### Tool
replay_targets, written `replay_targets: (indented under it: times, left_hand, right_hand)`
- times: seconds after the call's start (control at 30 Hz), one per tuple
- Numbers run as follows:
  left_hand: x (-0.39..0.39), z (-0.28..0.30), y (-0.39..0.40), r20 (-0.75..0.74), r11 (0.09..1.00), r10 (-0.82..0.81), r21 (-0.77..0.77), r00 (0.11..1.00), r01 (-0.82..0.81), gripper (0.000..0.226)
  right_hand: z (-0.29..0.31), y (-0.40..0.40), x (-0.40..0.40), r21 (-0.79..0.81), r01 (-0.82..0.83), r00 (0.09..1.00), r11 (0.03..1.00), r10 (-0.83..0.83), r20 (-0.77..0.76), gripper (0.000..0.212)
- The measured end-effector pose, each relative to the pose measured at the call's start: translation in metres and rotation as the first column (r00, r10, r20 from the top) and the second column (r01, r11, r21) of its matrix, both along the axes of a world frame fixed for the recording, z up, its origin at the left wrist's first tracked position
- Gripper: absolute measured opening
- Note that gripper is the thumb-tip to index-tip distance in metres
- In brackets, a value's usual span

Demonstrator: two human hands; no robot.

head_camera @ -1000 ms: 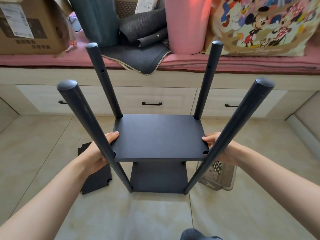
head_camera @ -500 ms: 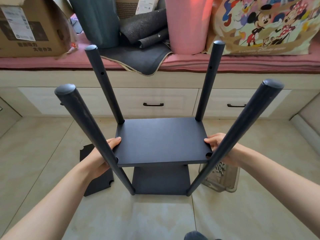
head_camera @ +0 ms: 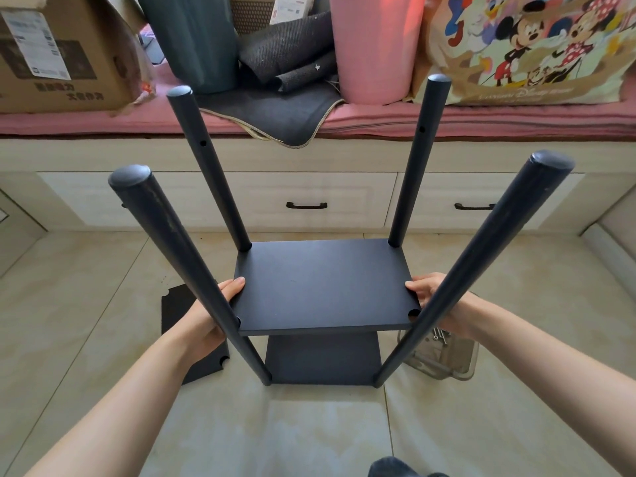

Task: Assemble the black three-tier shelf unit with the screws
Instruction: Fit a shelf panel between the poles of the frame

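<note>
Your left hand point(head_camera: 210, 318) and right hand point(head_camera: 430, 294) each grip a short edge of the middle shelf point(head_camera: 325, 287), keeping it level between the four posts point(head_camera: 186, 256) above the bottom shelf point(head_camera: 323, 359); screws point(head_camera: 440, 335) lie just right of it.

The tote bag point(head_camera: 523, 49) reads "Disney"; the cardboard box's point(head_camera: 65, 60) print is illegible.

A single head-worn wide-angle view is given, aimed forward and steeply down from close above the shelf unit point(head_camera: 325, 297) on the tiled floor point(head_camera: 86, 304). Both forearms are seen entering from the bottom corners; the drawer fronts point(head_camera: 306, 197) and cushioned bench point(head_camera: 481, 118) are faced beyond.
</note>
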State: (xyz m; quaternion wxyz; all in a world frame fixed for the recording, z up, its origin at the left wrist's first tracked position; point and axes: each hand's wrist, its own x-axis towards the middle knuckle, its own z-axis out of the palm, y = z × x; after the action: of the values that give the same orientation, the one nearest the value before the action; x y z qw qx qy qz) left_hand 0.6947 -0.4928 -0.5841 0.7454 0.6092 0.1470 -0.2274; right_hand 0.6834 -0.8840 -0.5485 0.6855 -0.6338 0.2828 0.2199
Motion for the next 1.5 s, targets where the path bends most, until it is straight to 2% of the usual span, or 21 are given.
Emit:
replay_targets:
  times: [0.1, 0.23, 0.33, 0.43, 0.53, 0.6, 0.67, 0.77, 0.9, 1.03, 1.13, 1.17, 1.23, 1.33, 1.4, 1.5]
  left_hand:
    - [0.004, -0.007, 0.0, -0.082, 0.996, 0.082, 0.04, 0.993, -0.079, 0.048]
    - [0.005, -0.012, -0.001, -0.136, 0.978, 0.198, 0.089, 0.971, -0.187, 0.037]
    - [0.005, -0.007, -0.008, -0.163, 0.962, 0.252, 0.145, 0.954, -0.23, 0.033]
    - [-0.001, 0.0, -0.014, -0.171, 0.948, 0.298, 0.165, 0.939, -0.271, 0.033]
    - [-0.014, 0.004, -0.016, -0.095, 0.944, 0.315, 0.135, 0.944, -0.301, 0.031]
    - [-0.022, 0.007, -0.018, -0.067, 0.936, 0.336, 0.133, 0.939, -0.326, 0.029]
    - [-0.029, 0.011, -0.023, -0.054, 0.93, 0.352, 0.13, 0.934, -0.343, 0.026]
    - [-0.037, 0.014, -0.028, -0.029, 0.921, 0.384, 0.092, 0.923, -0.38, 0.021]
    - [-0.045, 0.016, -0.037, -0.006, 0.887, 0.461, 0.042, 0.888, -0.46, 0.014]
    - [-0.054, 0.014, -0.059, 0.1, 0.869, 0.49, 0.028, 0.866, -0.494, 0.017]
    - [-0.054, 0.012, -0.078, 0.081, 0.827, 0.56, 0.01, 0.825, -0.562, 0.026]
    - [-0.054, 0.011, -0.083, 0.077, 0.816, 0.576, 0.01, 0.814, -0.579, 0.027]
    - [-0.055, 0.013, -0.095, 0.07, 0.795, 0.604, 0.007, 0.794, -0.606, 0.027]
    - [-0.058, 0.015, -0.112, 0.073, 0.754, 0.656, -0.017, 0.751, -0.657, 0.023]
    - [-0.059, 0.016, -0.124, 0.068, 0.73, 0.683, -0.036, 0.727, -0.682, 0.022]
    - [-0.063, 0.018, -0.135, 0.027, 0.707, 0.705, -0.098, 0.709, -0.7, 0.019]
  right_hand:
    - [0.002, 0.005, -0.009, 0.036, 0.062, 0.997, 0.997, -0.064, 0.053, 0.016]
    - [0.002, 0.011, -0.026, 0.117, 0.24, 0.958, 0.964, -0.254, 0.134, 0.021]
    - [-0.001, 0.009, -0.041, -0.011, 0.288, 0.95, 0.958, -0.284, 0.132, 0.023]
    - [-0.006, 0.006, -0.057, -0.096, 0.3, 0.954, 0.949, -0.301, 0.007, 0.028]
    - [-0.003, 0.008, -0.075, -0.066, 0.209, 0.968, 0.976, -0.216, -0.128, 0.024]
    - [0.006, 0.015, -0.082, -0.054, 0.095, 0.983, 0.994, -0.102, -0.155, 0.02]
    - [0.015, 0.025, -0.085, 0.028, 0.028, 0.987, 0.999, -0.023, -0.162, 0.026]
    - [0.02, 0.041, -0.076, 0.063, 0.019, 0.998, 0.998, -0.015, -0.063, 0.032]
    - [0.022, 0.052, -0.051, -0.026, 0.03, 0.998, 0.999, -0.029, 0.061, 0.027]
    - [0.028, 0.051, -0.016, -0.048, 0.045, 0.984, 0.998, -0.036, 0.173, 0.033]
    - [0.021, 0.062, -0.013, -0.038, 0.081, 0.98, 0.996, -0.073, 0.184, 0.034]
    - [0.016, 0.069, -0.023, -0.018, 0.035, 0.987, 0.999, -0.032, 0.159, 0.037]
    - [0.007, 0.087, -0.048, 0.045, -0.124, 0.984, 0.991, 0.117, 0.134, 0.058]
    - [0.012, 0.106, -0.078, 0.024, -0.374, 0.901, 0.927, 0.357, 0.244, 0.087]
    - [0.02, 0.115, -0.082, -0.012, -0.398, 0.873, 0.917, 0.383, 0.301, 0.102]
    - [0.028, 0.127, -0.076, -0.074, -0.32, 0.882, 0.945, 0.325, 0.342, 0.099]
